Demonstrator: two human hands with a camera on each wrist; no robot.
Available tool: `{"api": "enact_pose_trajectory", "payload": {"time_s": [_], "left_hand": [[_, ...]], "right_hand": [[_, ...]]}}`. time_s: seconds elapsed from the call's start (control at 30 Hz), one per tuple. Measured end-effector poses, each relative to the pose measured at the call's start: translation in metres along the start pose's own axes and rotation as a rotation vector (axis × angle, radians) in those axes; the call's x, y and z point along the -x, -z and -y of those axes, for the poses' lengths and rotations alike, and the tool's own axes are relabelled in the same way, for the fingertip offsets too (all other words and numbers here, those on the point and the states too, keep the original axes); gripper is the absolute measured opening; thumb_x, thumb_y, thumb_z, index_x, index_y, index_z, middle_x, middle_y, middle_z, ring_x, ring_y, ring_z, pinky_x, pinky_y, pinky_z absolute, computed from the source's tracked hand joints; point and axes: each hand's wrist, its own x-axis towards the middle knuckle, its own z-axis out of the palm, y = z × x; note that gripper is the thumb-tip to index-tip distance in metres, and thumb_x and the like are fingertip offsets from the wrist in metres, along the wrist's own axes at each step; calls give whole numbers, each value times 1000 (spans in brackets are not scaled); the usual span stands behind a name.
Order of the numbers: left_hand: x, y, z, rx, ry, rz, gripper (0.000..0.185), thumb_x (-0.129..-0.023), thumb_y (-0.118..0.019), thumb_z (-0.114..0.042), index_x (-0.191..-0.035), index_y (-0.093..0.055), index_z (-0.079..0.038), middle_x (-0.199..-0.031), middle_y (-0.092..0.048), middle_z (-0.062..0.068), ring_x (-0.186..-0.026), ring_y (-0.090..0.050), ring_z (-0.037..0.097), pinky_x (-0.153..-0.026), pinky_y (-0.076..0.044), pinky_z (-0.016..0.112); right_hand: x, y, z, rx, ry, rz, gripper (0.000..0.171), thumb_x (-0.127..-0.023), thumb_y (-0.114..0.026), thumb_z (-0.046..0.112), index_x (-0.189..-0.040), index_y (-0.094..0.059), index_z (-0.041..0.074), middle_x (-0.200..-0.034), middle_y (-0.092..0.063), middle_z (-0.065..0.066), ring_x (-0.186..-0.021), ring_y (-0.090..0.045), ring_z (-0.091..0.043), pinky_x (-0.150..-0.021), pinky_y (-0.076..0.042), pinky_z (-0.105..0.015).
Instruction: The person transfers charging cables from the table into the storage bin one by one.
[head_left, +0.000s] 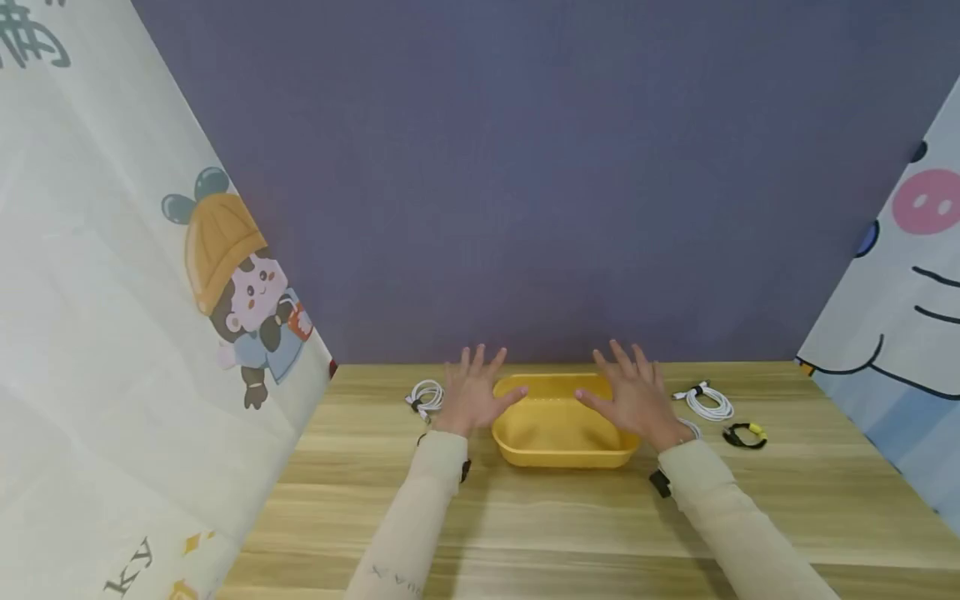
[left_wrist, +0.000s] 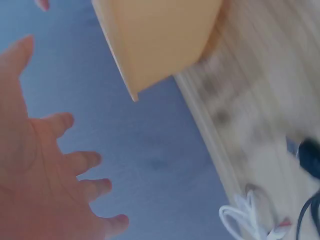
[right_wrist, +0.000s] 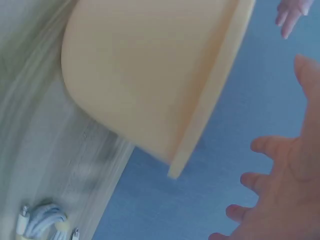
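Note:
A yellow plastic basin [head_left: 562,458] with rounded corners stands on the wooden table between both hands. My left hand [head_left: 472,398] hovers by its left rim, fingers spread and thumb pointing inward over the rim. On the other side, my right hand [head_left: 637,402] is spread the same way above the right rim. Both palms hold nothing; in the left wrist view the left hand [left_wrist: 45,170] shows apart from the basin [left_wrist: 160,40]. The right wrist view likewise shows a gap between the right hand [right_wrist: 285,180] and the basin wall [right_wrist: 145,70].
A coiled white cable [head_left: 426,397] lies left of the left hand. Right of the basin are another coiled white cable [head_left: 708,403] and a black cable with a yellow tie [head_left: 745,435]. Dark cable parts show beside both wrists. A blue-grey panel [head_left: 555,183] rises behind the table.

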Motion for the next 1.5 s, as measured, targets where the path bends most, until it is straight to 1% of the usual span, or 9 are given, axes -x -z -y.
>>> {"api": "enact_pose_trajectory", "payload": {"time_s": [0.2,0.3,0.4,0.63,0.73,0.9,1.1,1.3,1.5], "left_hand": [[14,-8,0,120,-28,-43,73,-101,-50,-62,-160,-37,-21,-162,-38,20,-151,-31,47,-119,-23,71],[20,-18,2,226,-46,-96,64,-101,-59,-48,-155,-45,-16,-154,-51,17,-143,-47,42,-117,-35,62],[25,-28,5,352,-32,-129,58,-101,-63,-37,-153,-49,-15,-150,-57,12,-137,-55,36,-114,-43,52],[33,-45,7,704,173,-149,49,-106,-56,-27,-153,-48,-19,-138,-64,15,-116,-68,33,-95,-57,47],[35,-49,8,778,214,-151,49,-107,-52,-26,-154,-45,-14,-133,-66,18,-115,-69,34,-97,-56,49],[34,-56,10,834,234,-143,49,-108,-50,-25,-155,-44,-11,-131,-66,21,-116,-68,36,-99,-55,50],[32,-60,11,853,235,-115,49,-109,-48,-25,-156,-42,-14,-134,-65,23,-114,-69,35,-99,-54,50],[32,-61,12,856,228,-109,48,-109,-47,-23,-156,-42,-17,-134,-65,23,-92,-73,31,-89,-57,45],[32,-62,14,847,209,-112,48,-108,-48,-21,-156,-44,-18,-129,-68,23,-91,-71,23,-83,-57,38]], "right_hand": [[15,-4,6,-10,34,-9,85,-96,-49,71,-156,-43,11,-168,-22,-22,-152,-12,-55,-115,-9,-79],[25,-6,7,-20,50,-21,81,-98,-51,68,-154,-47,9,-165,-28,-24,-150,-18,-56,-114,-13,-78],[34,-7,6,-45,55,-35,76,-99,-54,62,-151,-50,6,-160,-34,-26,-146,-25,-58,-112,-16,-78],[45,-12,-1,-124,14,-129,53,-95,-72,37,-136,-64,4,-147,-51,-27,-135,-38,-54,-105,-23,-74],[46,-13,-4,-158,2,-192,44,-93,-75,29,-128,-68,3,-135,-59,-25,-124,-47,-50,-101,-29,-70],[51,-9,-13,-230,-19,-261,35,-94,-73,22,-121,-70,0,-119,-65,-23,-112,-53,-45,-94,-42,-63],[55,-3,-35,-292,-91,-261,27,-100,-65,19,-118,-71,-1,-109,-67,-19,-102,-60,-36,-82,-51,-52],[56,3,-58,-304,-143,-239,25,-103,-59,18,-117,-71,1,-98,-70,-13,-83,-63,-22,-66,-49,-31],[57,7,-73,-300,-178,-243,23,-102,-59,16,-115,-71,1,-94,-72,-15,-77,-64,-21,-62,-49,-31]]}}
